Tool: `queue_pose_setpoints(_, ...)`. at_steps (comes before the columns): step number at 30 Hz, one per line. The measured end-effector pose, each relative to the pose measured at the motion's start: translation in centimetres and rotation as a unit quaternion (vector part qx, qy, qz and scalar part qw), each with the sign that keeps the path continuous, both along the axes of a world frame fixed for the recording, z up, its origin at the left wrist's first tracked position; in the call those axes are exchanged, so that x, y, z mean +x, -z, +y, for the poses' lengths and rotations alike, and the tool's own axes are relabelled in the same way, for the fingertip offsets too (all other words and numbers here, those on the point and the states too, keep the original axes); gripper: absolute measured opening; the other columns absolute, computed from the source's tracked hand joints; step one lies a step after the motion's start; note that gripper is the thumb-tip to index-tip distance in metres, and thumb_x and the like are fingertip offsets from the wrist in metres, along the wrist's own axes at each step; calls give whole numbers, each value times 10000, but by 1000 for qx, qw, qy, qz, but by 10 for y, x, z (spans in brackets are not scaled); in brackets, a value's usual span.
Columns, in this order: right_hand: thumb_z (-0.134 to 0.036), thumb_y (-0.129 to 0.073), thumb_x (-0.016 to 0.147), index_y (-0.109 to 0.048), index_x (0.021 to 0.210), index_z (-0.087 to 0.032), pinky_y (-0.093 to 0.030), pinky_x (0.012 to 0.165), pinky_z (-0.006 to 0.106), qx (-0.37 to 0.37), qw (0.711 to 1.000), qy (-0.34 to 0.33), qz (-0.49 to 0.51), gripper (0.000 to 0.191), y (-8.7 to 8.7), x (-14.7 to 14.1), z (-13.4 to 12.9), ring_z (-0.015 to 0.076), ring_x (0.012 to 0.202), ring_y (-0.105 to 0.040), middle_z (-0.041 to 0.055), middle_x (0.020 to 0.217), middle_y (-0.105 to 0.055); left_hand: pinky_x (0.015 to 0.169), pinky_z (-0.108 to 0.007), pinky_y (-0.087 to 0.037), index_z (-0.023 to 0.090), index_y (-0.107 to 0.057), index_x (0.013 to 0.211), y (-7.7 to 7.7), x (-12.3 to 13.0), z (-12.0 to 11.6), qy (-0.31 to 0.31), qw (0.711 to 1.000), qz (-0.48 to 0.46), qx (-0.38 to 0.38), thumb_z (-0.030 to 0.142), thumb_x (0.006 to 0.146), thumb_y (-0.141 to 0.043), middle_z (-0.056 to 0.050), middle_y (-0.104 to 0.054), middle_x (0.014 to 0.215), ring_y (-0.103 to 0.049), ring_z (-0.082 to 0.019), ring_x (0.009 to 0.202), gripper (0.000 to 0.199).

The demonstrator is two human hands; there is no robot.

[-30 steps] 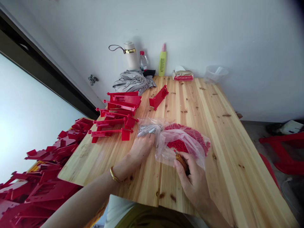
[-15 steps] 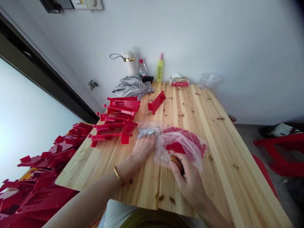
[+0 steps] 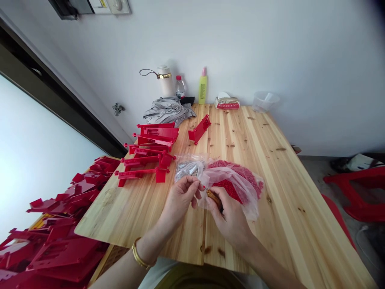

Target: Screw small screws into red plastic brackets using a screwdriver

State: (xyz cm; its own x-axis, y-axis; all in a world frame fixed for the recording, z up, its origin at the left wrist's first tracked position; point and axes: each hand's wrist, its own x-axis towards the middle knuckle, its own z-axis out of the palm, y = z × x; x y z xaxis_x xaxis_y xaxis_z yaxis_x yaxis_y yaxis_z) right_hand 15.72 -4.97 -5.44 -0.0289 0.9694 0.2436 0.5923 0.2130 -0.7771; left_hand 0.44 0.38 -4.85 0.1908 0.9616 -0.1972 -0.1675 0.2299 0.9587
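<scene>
My right hand [image 3: 230,214] is closed around the amber handle of a short screwdriver [image 3: 214,198], its tip pointing up and left with a tiny red piece on it. Close by that tip, my left hand [image 3: 182,198] has thumb and forefinger pinched together; whatever they hold is too small to make out. Behind the left hand lies a clear bag of small silvery metal parts, likely screws [image 3: 188,166]. A clear plastic bag of small red pieces [image 3: 237,180] spreads out behind the right hand.
Several red plastic frames [image 3: 144,160] are stacked on the table's left, and one red frame [image 3: 199,129] lies apart. More red parts [image 3: 60,241] are heaped beside the table. Grey cloth [image 3: 168,111], a yellow bottle [image 3: 202,89] and a tissue pack [image 3: 227,102] stand along the wall.
My left hand has drawn back from the bag of metal parts to the screwdriver's tip, fingers pinched. My right hand has shifted slightly left and up with the screwdriver.
</scene>
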Motion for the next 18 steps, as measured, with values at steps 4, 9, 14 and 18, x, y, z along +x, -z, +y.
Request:
queue_pose_setpoints(4, -286, -470, 1005, -577, 1089, -221, -525, 693, 313, -4, 1000, -7, -7, 151, 1, -2, -1, 209, 801, -707, 57, 929, -748, 437, -181, -405, 163, -594, 841, -1, 2, -7, 4, 1000, 2, 5, 453, 855, -696, 16, -599, 629, -485, -77, 481, 308)
queue_pose_setpoints(9, -273, -476, 1002, -566, 1113, -209, -522, 677, 308, 5, 1000, -6, -9, 157, 1, -2, -4, 204, 777, -699, 53, 903, -740, 446, -187, -413, 165, -596, 868, 2, 3, -11, -14, 1000, 9, 20, 443, 868, -692, 14, -609, 643, -508, -79, 487, 293)
queue_pose_setpoints(14, -263, -467, 1008, -560, 1126, -211, -525, 711, 322, 3, 1000, -10, -10, 159, 3, -1, -5, 212, 813, -706, 63, 939, -747, 446, -190, -422, 169, -605, 874, 4, 6, -13, -32, 999, 7, 28, 444, 866, -698, 16, -610, 635, -520, -84, 494, 291)
queue_pose_setpoints(18, -256, -464, 1010, -554, 1138, -209, -522, 724, 324, -3, 1000, -14, -2, 163, 4, 0, -6, 214, 833, -710, 69, 960, -745, 455, -189, -435, 170, -616, 880, 3, 8, -14, -32, 999, 14, 34, 436, 871, -696, 12, -615, 649, -531, -90, 517, 278)
